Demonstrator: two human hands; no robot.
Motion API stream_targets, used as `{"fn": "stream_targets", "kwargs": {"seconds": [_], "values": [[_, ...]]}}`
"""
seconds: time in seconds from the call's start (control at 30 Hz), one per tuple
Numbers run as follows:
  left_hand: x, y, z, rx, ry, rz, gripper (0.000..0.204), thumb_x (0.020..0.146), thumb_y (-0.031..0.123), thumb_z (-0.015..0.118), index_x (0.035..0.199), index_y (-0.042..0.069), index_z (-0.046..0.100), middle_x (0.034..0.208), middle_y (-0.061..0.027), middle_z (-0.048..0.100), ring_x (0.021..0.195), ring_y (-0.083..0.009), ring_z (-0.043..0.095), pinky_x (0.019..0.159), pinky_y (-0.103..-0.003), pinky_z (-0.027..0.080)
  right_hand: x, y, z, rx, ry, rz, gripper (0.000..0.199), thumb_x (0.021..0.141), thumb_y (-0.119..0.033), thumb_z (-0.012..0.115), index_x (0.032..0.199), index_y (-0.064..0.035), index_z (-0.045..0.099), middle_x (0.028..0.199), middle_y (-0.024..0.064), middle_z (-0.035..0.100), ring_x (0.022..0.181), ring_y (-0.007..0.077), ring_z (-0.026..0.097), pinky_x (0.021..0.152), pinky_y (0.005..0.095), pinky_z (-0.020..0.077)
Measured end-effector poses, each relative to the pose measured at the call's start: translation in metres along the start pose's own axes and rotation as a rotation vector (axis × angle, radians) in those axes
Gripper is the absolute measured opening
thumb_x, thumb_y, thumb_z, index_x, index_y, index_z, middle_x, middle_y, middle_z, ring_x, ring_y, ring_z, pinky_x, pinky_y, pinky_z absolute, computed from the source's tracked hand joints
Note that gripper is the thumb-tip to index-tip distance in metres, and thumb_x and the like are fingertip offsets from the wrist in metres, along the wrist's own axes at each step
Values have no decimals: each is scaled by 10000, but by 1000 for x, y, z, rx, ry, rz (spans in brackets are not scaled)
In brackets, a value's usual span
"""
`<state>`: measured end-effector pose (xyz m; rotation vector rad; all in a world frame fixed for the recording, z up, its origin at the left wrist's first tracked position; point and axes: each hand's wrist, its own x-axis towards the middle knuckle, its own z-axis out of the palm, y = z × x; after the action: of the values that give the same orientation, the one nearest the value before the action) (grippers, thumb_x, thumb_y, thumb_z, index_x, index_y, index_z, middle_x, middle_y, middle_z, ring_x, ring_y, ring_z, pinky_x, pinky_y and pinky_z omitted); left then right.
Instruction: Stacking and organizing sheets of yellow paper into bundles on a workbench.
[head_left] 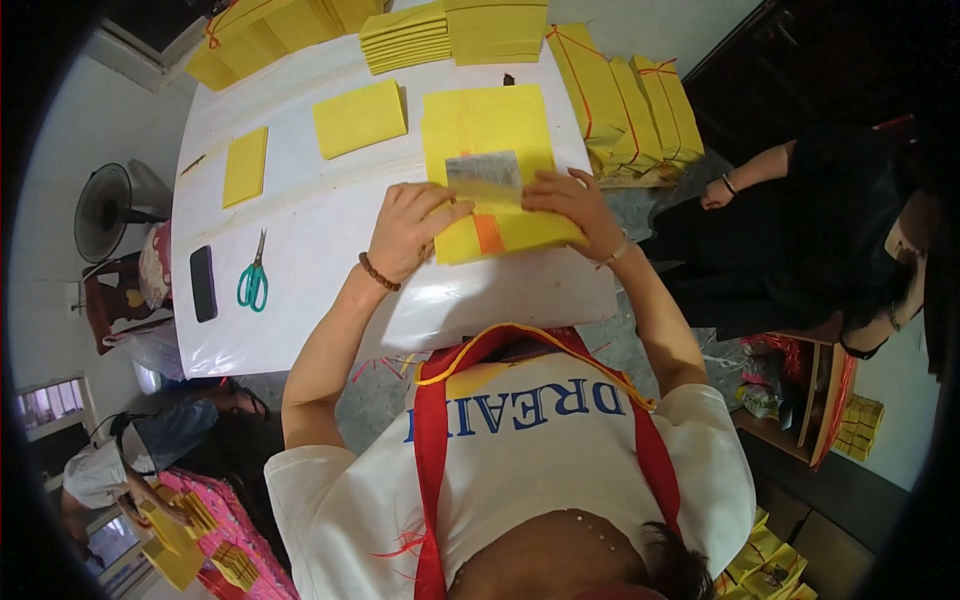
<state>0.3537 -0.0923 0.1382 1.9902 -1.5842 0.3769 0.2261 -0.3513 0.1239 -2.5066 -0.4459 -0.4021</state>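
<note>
A sheet of yellow paper with a silver-grey rectangle and an orange patch lies at the near right part of the table, on what looks like more yellow paper. My left hand grips its left side with bent fingers, the thumb side toward the middle. On the right side my right hand holds the paper, its fingers curled over the edge. Between the two hands a pale strip of the paper is blurred by motion, partly over the silver rectangle. Both hands touch the paper.
Left on the white-covered table lie green-handled scissors, a black phone and a folded yellow packet. Another yellow packet is farther back. Yellow stacks line the far edge; tied bundles stand right. A person is at right.
</note>
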Motion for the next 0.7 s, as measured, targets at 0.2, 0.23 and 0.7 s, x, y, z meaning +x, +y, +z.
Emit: {"fn": "stream_targets", "kwargs": {"seconds": [0.2,0.23,0.7], "values": [[-17,24,-6,-83,-48,-19,346,732,24,533,1043,134,636,949,-23,627,834,-198,550,734,-316,398,-20,-27,-8,39,-51,7,299,761,-187,649,1059,-169,621,1089,19,636,1074,178,572,906,370,348],[-17,24,-5,-91,-62,-50,260,789,171,567,1028,93,633,921,-62,642,823,-221,580,726,-326,421,-20,-26,-7,49,-50,27,291,764,-184,650,1053,-163,622,1073,22,640,1049,177,584,893,358,357],[28,-12,15,-814,-139,-927,287,907,212,553,1052,-33,589,727,-27,582,602,-81,482,538,-251,395,17,-20,16,673,356,715,410,826,-218,645,1179,-32,553,882,85,650,767,118,603,661,251,472]]}}
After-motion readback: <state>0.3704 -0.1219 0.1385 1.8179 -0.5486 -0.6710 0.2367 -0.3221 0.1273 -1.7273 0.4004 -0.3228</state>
